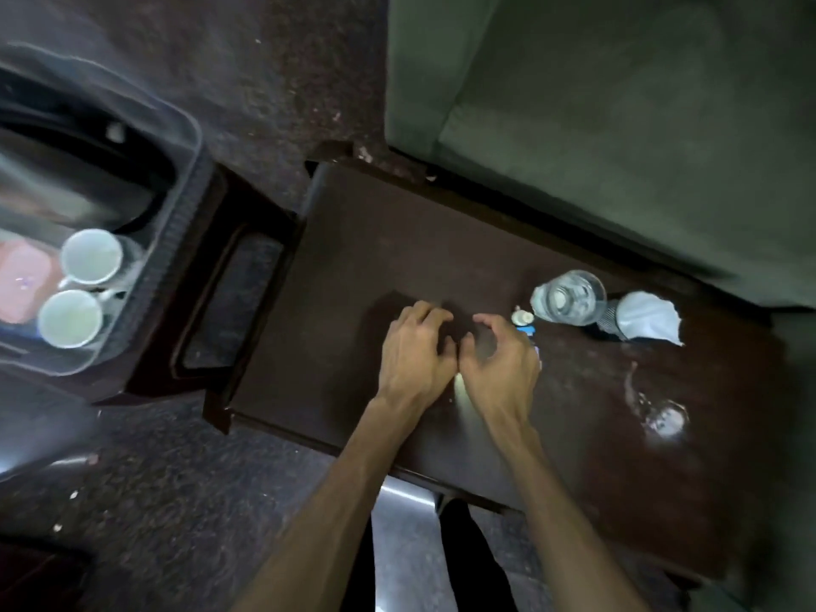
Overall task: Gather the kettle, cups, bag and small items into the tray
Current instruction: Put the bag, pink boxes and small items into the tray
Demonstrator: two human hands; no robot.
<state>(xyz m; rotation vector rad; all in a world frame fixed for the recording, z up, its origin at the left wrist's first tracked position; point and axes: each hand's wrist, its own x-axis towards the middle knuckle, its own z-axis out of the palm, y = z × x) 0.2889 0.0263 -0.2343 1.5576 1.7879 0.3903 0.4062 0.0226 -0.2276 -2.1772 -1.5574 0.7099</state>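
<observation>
A clear plastic tray (187, 139) stands at the far left on a low dark stand. Inside it are a black kettle (79, 178), two white cups (91, 257) (70, 318) and a pink box (22, 284). My left hand (415, 346) and my right hand (501, 362) hover side by side over the middle of the dark wooden table (397, 223), fingers curled, with nothing visible in either. Just past my right fingertips lies a small white and blue item (524, 322). Beside it stands a clear water bottle (569, 298), then a white bag (649, 318) over something dark and striped.
A green sofa (618, 103) runs along the table's far side. A shiny wet-looking patch (662, 417) marks the table at the right. Dark speckled floor separates the table from the tray's stand (221, 267). My legs are below the table's near edge.
</observation>
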